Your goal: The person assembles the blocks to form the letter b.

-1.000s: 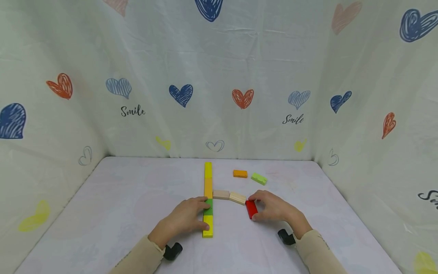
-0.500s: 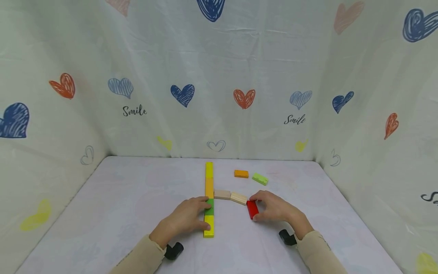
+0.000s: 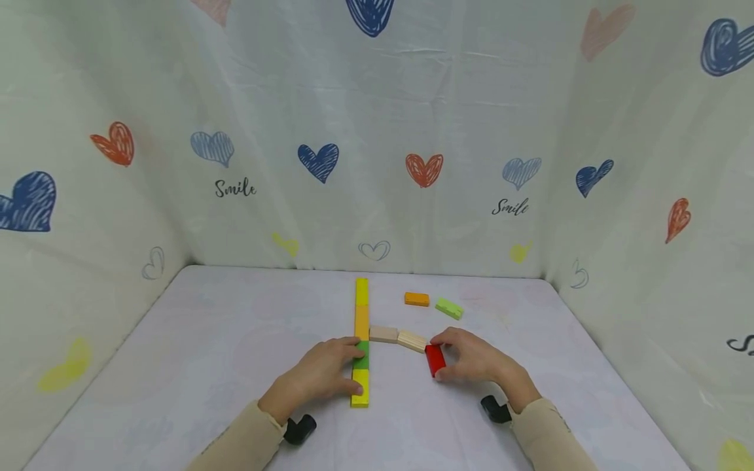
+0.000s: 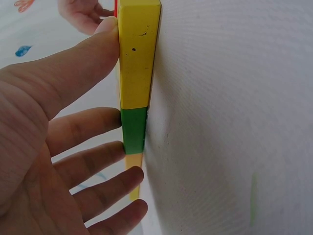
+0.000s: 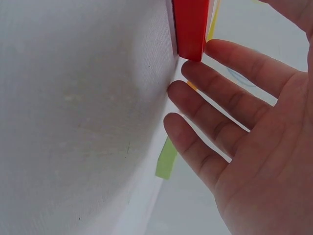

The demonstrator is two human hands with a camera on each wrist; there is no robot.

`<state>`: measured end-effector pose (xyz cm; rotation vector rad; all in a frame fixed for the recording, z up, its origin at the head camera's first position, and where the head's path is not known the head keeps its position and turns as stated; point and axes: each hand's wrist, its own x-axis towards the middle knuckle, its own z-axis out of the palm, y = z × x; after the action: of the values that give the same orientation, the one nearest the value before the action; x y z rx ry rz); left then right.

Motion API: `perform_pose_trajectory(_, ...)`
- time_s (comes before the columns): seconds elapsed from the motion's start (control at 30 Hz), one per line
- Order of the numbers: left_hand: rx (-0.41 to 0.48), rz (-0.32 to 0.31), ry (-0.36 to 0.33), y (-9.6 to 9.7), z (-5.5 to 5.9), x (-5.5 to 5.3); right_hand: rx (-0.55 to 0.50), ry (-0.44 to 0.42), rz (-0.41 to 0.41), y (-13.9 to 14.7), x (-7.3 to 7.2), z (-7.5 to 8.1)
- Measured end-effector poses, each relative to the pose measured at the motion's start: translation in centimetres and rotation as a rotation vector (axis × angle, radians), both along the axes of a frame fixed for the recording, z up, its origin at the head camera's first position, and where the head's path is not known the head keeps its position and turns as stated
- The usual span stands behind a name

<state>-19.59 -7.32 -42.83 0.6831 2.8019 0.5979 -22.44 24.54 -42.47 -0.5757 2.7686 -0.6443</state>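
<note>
In the head view, a straight row of blocks lies on the table: a yellow block [image 3: 362, 292], an orange block [image 3: 362, 322], a green block [image 3: 363, 355] and a near yellow block [image 3: 360, 379]. My left hand [image 3: 315, 373] rests on this row, its thumb touching the near yellow block and its fairly straight fingers at the green one. Two plain wooden blocks, one beside the row [image 3: 383, 334] and one angled [image 3: 412, 341], curve off to the right. A red block [image 3: 435, 360] continues that curve; my right hand [image 3: 477, 358] pinches it between thumb and fingers at its two ends.
Behind the curve lie a loose orange block [image 3: 416, 299] and a light green block [image 3: 449, 308]. A white cloth with printed hearts [image 3: 371, 196] hangs along the table's back and sides. Black wrist cameras [image 3: 300, 430] sit at both wrists.
Both hands and the blocks keep their places relative to each other. The head view has shifted slightly, so the scene sits a little farther right.
</note>
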Motion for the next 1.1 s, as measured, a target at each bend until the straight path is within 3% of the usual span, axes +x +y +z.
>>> perform_pose_trajectory(0.6,0.0,-0.021,0.006,0.1,-0.2,0.0,-0.063,0.007,0.013,0.3,-0.5,0.3)
perform_pose_trajectory(0.77,-0.005,-0.01,0.009,0.0,0.0,0.0,-0.069,0.027,0.003,-0.1,-1.3,1.1)
perform_pose_trajectory(1.1,-0.002,-0.003,0.007,0.1,-0.1,0.0,-0.082,0.079,0.061,-1.3,-3.8,2.5)
